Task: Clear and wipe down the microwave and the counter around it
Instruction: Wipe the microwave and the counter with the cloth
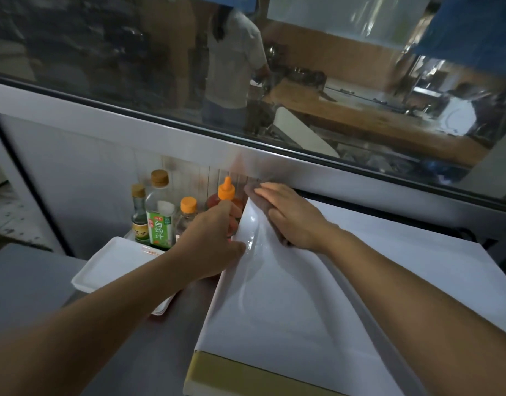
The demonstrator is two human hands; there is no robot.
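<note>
We are pressing the grey cloth [263, 215] flat under our right hand [291, 215], fingers straight and together, on the far left corner of the microwave [317, 295] top, while our left hand [214, 247] is curling against the microwave's left edge, bracing it rather than holding anything loose, as far as we can tell. The trouble is sitting just beyond the left hand — the orange-capped sauce bottle [226, 195] and the other bottles [157, 212] are standing crowded against the wall, so a wide sweep off the corner may be knocking them over. The white tray [111, 264] is lying under the left wrist on the table [26, 284] — still uncleared, and an elbow could be shoving it.
</note>
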